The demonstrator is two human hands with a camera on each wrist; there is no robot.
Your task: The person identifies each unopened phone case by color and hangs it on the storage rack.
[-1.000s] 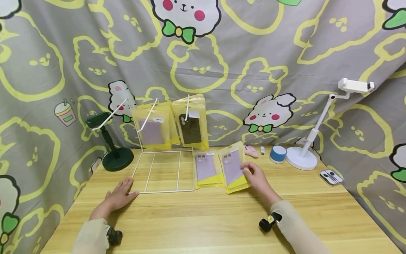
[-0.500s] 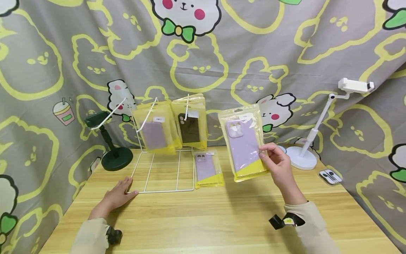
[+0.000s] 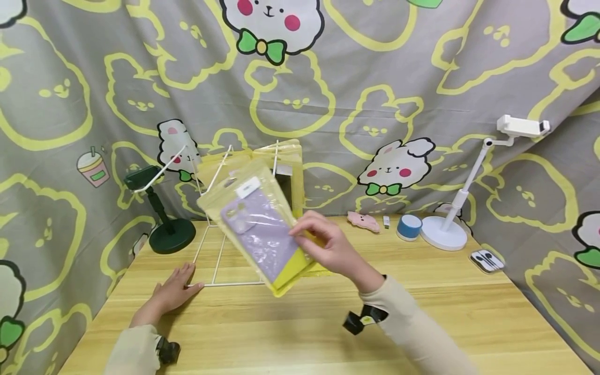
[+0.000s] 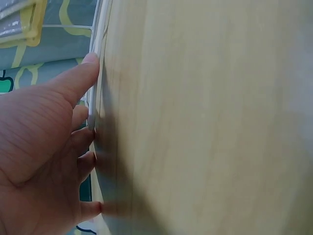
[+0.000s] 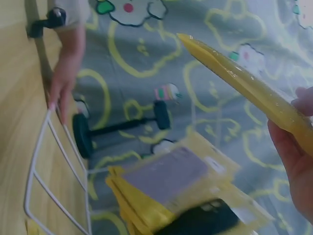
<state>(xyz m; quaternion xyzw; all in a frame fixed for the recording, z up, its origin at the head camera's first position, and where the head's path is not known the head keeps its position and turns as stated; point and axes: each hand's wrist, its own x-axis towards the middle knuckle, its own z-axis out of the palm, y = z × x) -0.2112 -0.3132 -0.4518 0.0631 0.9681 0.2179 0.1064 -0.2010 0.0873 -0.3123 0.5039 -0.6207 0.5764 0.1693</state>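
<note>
My right hand (image 3: pixel 323 245) pinches a yellow packet with a lilac phone case (image 3: pixel 262 229) by its lower right side and holds it tilted in the air in front of the white wire display rack (image 3: pixel 236 284). In the right wrist view the packet (image 5: pixel 244 83) shows edge-on above my fingers (image 5: pixel 293 152). More yellow packets (image 5: pixel 181 196) hang on the rack's hooks, a lilac case and a black one. My left hand (image 3: pixel 175 284) lies flat on the wooden table (image 3: pixel 281 333), fingers (image 4: pixel 78 78) pressing the rack's front left corner.
A dark green phone stand (image 3: pixel 164 229) is at the back left. At the back right are a white phone stand (image 3: pixel 450 229), a blue round speaker (image 3: pixel 409 227), a pink item (image 3: pixel 363 221) and boxed earphones (image 3: pixel 487 259). A printed cloth backdrop (image 3: pixel 375 94) closes off the back and sides.
My right hand picked the lilac-case packet up off the table, raised it, then carried it left and tilted it in front of the rack. The left hand stayed on the rack's corner.
</note>
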